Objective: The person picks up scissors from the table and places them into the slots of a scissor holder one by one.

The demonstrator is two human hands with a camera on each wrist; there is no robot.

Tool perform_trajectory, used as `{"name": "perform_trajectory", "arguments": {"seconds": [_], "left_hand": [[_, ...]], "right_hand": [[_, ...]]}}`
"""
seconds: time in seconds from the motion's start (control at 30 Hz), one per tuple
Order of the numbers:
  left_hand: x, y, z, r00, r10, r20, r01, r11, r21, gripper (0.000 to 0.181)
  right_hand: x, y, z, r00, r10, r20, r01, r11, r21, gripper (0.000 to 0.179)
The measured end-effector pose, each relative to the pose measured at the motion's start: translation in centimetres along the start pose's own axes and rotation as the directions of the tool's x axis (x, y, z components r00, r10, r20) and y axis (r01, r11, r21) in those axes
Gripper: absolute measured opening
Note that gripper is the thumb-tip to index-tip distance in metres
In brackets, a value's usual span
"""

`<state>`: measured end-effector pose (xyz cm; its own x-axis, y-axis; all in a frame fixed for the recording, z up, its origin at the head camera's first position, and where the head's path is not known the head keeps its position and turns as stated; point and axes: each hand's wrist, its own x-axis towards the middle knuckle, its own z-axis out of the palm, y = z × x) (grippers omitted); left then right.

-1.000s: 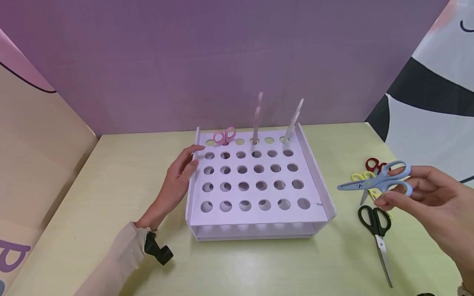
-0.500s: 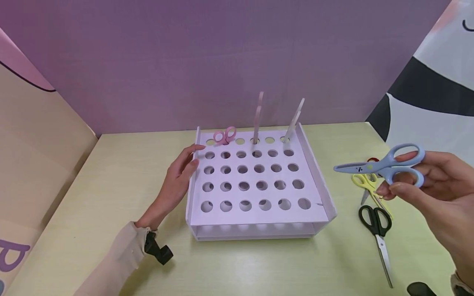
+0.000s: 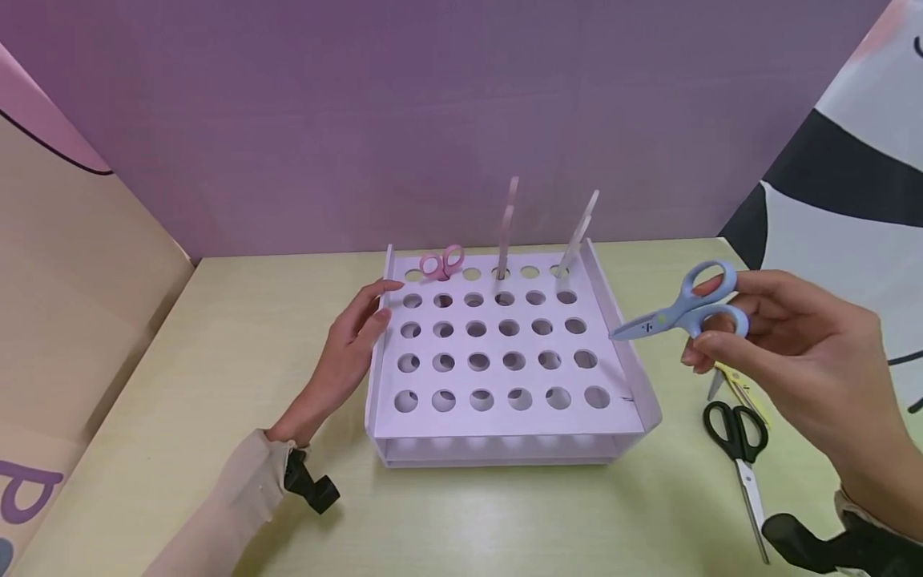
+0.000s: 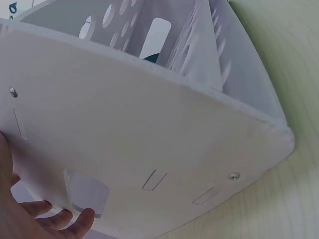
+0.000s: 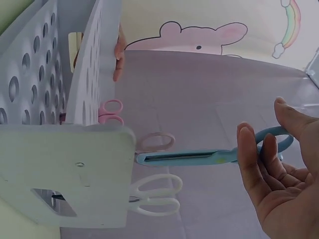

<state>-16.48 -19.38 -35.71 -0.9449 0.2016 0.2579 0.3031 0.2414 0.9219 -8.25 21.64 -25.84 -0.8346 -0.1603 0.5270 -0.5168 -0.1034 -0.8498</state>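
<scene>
My right hand (image 3: 800, 344) pinches light-blue scissors (image 3: 678, 316) by their handle loops, blades pointing left at the right side of a white rack (image 3: 497, 453) with rows of round holes. In the right wrist view the scissors (image 5: 189, 158) are clear of the table. My left hand (image 3: 344, 353) holds the rack's left side panel, index finger and thumb at its top edge; in the left wrist view other fingers (image 4: 82, 221) lie on the panel's outer face near a cutout. Pink scissors (image 3: 442, 263), paler pink scissors (image 3: 507, 228) and white scissors (image 3: 577, 234) stand in the back row.
On the table to the right lie black-handled scissors (image 3: 739, 437) and yellow scissors (image 3: 743, 389), the latter partly hidden by my right hand. A purple backdrop (image 3: 433, 128) rises behind the rack. A black wrist-worn device (image 3: 310, 481) sits on my left wrist.
My right hand has carried the light-blue scissors leftward and up, from above the scissors on the table to the rack's right side. My left hand stays on the rack.
</scene>
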Motion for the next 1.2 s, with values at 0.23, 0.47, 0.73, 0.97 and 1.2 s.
{"name": "perform_trajectory", "arguments": {"seconds": [0.23,0.47,0.73,0.97,1.2], "left_hand": [[0.0,-0.2,0.0,1.0,0.007,-0.001,-0.007,1.0,0.008,0.035],[0.2,-0.2,0.0,1.0,0.007,-0.001,-0.007,1.0,0.005,0.035],[0.2,-0.4,-0.1,1.0,0.012,-0.005,-0.012,1.0,0.013,0.035],[0.1,-0.4,-0.1,1.0,0.015,-0.006,-0.015,1.0,0.012,0.035],[0.2,-0.5,0.0,1.0,0.008,-0.001,-0.008,1.0,0.008,0.035]], "right_hand": [[1.0,1.7,0.3,0.993,0.091,0.07,-0.077,0.981,-0.178,0.043],[1.8,3.3,0.5,0.984,0.171,0.053,-0.115,0.833,-0.541,0.04],[2.3,5.0,1.7,0.977,0.196,0.082,-0.088,0.726,-0.682,0.035],[2.1,6.0,2.1,0.951,0.296,0.087,-0.159,0.71,-0.686,0.044],[1.4,7.2,2.5,0.957,0.27,0.109,-0.117,0.699,-0.706,0.057]]}}
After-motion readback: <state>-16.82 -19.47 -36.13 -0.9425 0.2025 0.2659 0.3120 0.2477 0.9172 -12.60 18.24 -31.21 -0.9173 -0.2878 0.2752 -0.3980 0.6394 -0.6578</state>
